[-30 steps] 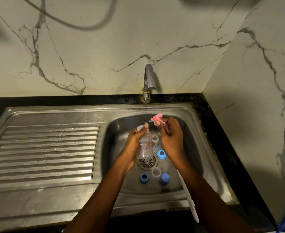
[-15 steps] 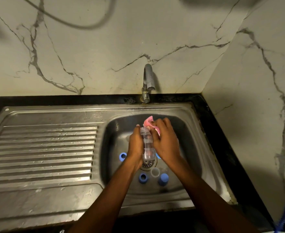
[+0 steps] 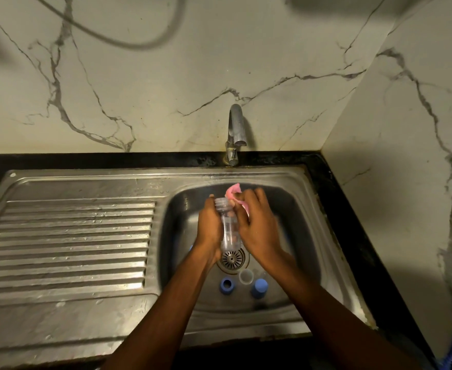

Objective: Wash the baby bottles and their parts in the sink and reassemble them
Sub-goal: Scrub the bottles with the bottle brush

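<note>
Working over steel sink (image 3: 303, 225), below marble wall: gripping clear bottle (image 3: 228, 229) in left hand (image 3: 208, 227), neck pointing away; pinching pink cloth (image 3: 232, 190) against it with curled right hand (image 3: 256, 227). Lying nearer, past drain (image 3: 231, 259): blue ring (image 3: 226, 286), clear cap (image 3: 245, 276), blue cap (image 3: 259, 287). Standing behind: tap (image 3: 236, 129).

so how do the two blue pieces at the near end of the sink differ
The left blue piece shows an open hole on top; the right blue piece has a closed, rounded top. The left one looks shorter, ring-like; the right one taller, cap-like. Both are blue and lie loose in the sink.
</note>
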